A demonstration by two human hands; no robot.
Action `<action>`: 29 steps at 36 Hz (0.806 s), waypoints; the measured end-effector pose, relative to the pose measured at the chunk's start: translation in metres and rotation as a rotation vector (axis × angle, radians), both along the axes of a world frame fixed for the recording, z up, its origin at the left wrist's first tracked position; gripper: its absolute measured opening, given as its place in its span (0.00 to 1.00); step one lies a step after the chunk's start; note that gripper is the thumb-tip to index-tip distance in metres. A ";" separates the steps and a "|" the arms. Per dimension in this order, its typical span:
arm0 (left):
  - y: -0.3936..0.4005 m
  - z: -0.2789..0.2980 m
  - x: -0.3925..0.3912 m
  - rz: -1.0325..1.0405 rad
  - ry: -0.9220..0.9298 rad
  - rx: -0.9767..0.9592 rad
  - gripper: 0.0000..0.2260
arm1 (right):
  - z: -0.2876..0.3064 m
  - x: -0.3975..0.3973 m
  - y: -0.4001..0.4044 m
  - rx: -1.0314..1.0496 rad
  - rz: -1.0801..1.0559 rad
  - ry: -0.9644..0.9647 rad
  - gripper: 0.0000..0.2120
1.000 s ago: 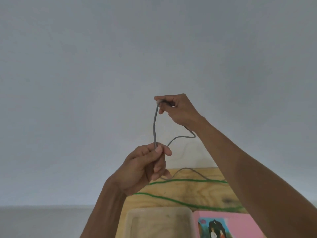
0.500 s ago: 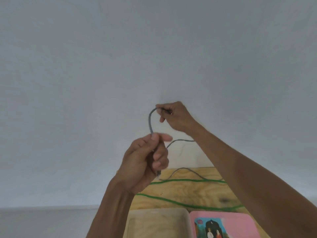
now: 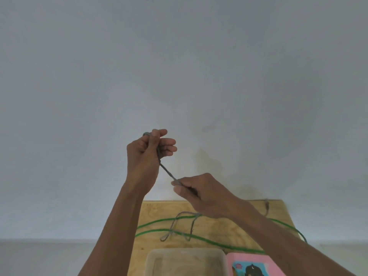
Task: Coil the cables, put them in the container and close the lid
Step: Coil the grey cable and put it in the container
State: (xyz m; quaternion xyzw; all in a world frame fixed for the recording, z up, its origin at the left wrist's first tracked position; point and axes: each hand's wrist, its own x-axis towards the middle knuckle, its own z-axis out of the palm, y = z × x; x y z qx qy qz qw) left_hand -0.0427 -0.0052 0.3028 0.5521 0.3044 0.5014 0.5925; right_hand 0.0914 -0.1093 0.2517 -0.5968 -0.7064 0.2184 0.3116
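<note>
A thin grey cable runs taut between my two hands above the wooden table. My left hand is raised and grips the cable's upper part, a small loop showing above the fist. Lower and to the right, my right hand pinches the cable. Loose grey slack hangs down and lies in loops on the table. A green cable stretches across the table under it. A translucent open container sits at the near edge, with its pink lid lying beside it on the right.
A plain pale wall fills the view behind the table. The table is small, with its back edge against the wall and floor visible on both sides.
My left hand has risen and my right hand has dropped below it, sliding down the grey cable. The view has tilted down, showing more of the table.
</note>
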 end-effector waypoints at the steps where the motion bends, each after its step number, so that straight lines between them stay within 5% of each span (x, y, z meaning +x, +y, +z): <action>1: 0.001 -0.004 0.001 0.016 0.046 0.031 0.15 | 0.006 -0.001 -0.003 0.021 -0.005 -0.016 0.18; 6: -0.004 -0.017 0.004 -0.035 0.265 0.107 0.12 | 0.044 0.010 -0.001 0.130 -0.045 -0.224 0.15; 10: -0.013 -0.022 0.001 -0.195 0.430 0.213 0.18 | 0.072 0.024 0.011 0.150 0.012 -0.174 0.07; 19: -0.045 -0.003 0.004 -0.410 0.114 -0.163 0.31 | 0.088 0.049 0.037 0.096 0.090 0.349 0.07; 29: -0.050 -0.002 0.002 -0.596 -0.121 -0.231 0.14 | 0.031 0.029 0.031 -0.032 0.025 0.737 0.08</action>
